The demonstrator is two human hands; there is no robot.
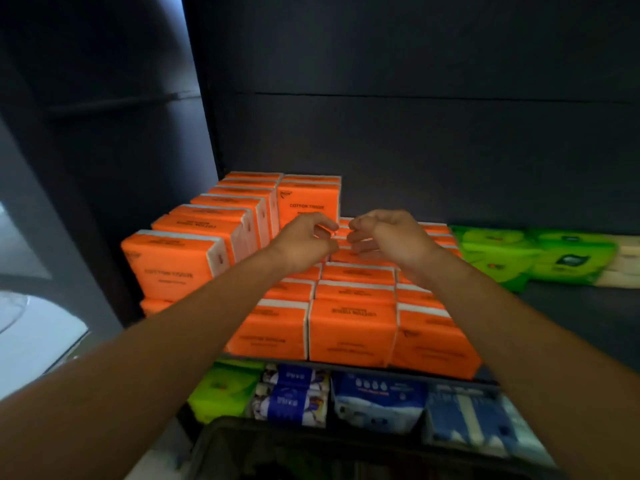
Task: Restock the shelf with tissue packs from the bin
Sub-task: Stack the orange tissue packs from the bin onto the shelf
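Orange tissue packs fill the left part of the dark shelf, standing in rows, with a taller stack on the far left and at the back. Above the middle rows hover my left hand and my right hand, close together. Their fingers are loosely curled, with fingertips at the top of an orange pack between them; neither hand plainly grips it. At the bottom of the view is the dark bin; its contents are too dark to make out.
Green tissue packs lie on the shelf to the right, with pale packs beyond them. The shelf below holds green, blue-and-white and blue packs. A dark wall panel closes the left side.
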